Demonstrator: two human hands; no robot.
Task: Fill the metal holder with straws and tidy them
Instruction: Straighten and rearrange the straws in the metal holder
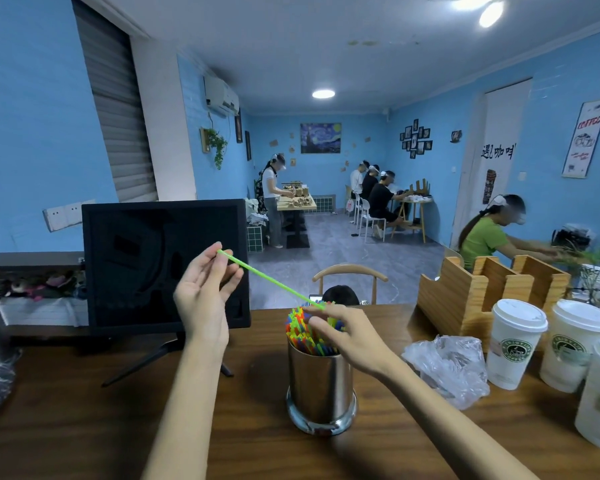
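While both hands are raised over the counter [84, 410], one green straw [271, 279] runs between them, slanting down from upper left to lower right. The left hand [201, 292] pinches the straw's upper end betw. thumb and fingertips, palm toward the camera, other fingers loosely spread; its grip is narrow, closed on the straw. The right hand [350, 336] sits just above the metal holder [321, 389], thumb and forefinger meeting at the straw's lower end. That end is partly hidden by the fingers, so the right grip looks closed on it, but I can't be sure.

The holder stands upright on the wood counter, center frame, w/ a wider shiny base. It's packed w/ a bunch of straws [300, 329] in mixed colors (green, yellow, orange, blue, red), tops at uneven heights, some leaning left.

A black monitor [163, 265] on a stand sits behind the left hand. Right of the holder lies a crumpled clear plastic bag [447, 368], then white lidded paper cups [515, 344] w/ green logos, and a wooden organizer [478, 292] behind them.
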